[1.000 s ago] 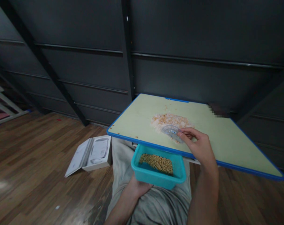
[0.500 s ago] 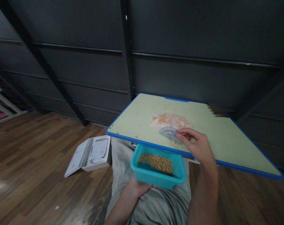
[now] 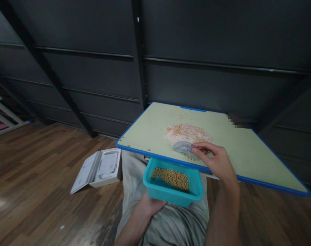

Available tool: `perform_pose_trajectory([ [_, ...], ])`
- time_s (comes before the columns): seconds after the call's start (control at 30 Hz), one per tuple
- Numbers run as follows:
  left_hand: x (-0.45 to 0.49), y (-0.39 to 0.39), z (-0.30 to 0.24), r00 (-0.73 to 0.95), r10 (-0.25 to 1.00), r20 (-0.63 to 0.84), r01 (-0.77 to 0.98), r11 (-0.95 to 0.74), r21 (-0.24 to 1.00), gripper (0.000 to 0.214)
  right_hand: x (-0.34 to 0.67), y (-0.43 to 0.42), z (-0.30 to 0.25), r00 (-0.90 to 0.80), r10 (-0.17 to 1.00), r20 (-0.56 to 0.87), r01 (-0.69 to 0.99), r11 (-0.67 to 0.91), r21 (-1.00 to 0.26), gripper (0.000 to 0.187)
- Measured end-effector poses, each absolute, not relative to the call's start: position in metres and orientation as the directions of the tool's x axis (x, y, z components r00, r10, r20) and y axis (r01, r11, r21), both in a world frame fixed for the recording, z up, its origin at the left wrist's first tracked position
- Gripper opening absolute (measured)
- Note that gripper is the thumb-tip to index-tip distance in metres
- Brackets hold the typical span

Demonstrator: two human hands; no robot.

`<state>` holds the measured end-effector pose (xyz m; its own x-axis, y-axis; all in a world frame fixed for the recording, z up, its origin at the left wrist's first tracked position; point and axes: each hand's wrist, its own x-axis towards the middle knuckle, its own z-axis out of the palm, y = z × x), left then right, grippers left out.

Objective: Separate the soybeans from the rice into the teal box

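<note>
My right hand (image 3: pixel 214 158) pinches a clear semicircular protractor (image 3: pixel 182 147) by its right end, low over the pale green board. A few soybeans (image 3: pixel 191 158) lie at the protractor's near side. Just beyond it spreads a pile of white grains mixed with orange-yellow bits (image 3: pixel 187 132). A turquoise plastic bin (image 3: pixel 168 196), part filled with soybeans (image 3: pixel 174 178), sits over my lap below the board's near edge. My left hand (image 3: pixel 153 204) holds the bin from below at its near left; its fingers are mostly hidden under it.
The board (image 3: pixel 247 153) has a blue rim and a few stray beans (image 3: pixel 128 146) near its left corner. An open white box (image 3: pixel 107 165) lies on the wooden floor to the left. A dark panelled wall (image 3: pixel 99 75) rises behind the board.
My right hand has drawn the protractor slightly left and nearer me, with the few soybeans shifting toward the board's near edge. The left hand and bin have stayed put.
</note>
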<state>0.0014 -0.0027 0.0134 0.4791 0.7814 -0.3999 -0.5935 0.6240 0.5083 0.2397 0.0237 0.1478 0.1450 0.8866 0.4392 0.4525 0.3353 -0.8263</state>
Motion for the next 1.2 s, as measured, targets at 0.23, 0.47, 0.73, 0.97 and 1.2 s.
perform_pose_trajectory([
  [0.23, 0.0005, -0.0007, 0.0084, 0.505, 0.779, -0.371, -0.631, 0.627, 0.457, 0.047, 0.2378, 0.0229, 0.1499, 0.123, 0.892, 0.435, 0.462, 0.336, -0.821, 0.010],
  [0.47, 0.0001, -0.0014, 0.0059, 0.515, 0.762, -0.393, -0.663, 0.645, 0.380, 0.037, 0.2382, 0.0215, 0.1513, 0.102, 0.890, 0.445, 0.450, 0.358, -0.818, 0.010],
  [0.73, -0.0004, -0.0010, 0.0038, 0.526, 0.761, -0.381, -0.684, 0.644, 0.342, 0.036, 0.2389, 0.0205, 0.1527, 0.071, 0.902, 0.427, 0.453, 0.352, -0.819, 0.009],
  [0.97, 0.0011, -0.0020, 0.0045, 0.535, 0.767, -0.355, -0.701, 0.637, 0.320, 0.041, 0.2409, 0.0193, 0.1522, 0.039, 0.911, 0.410, 0.451, 0.350, -0.821, 0.008],
  [1.2, 0.0016, -0.0008, 0.0045, 0.527, 0.759, -0.382, -0.685, 0.646, 0.338, 0.042, 0.2423, 0.0241, 0.1494, 0.040, 0.904, 0.425, 0.460, 0.361, -0.811, 0.010],
])
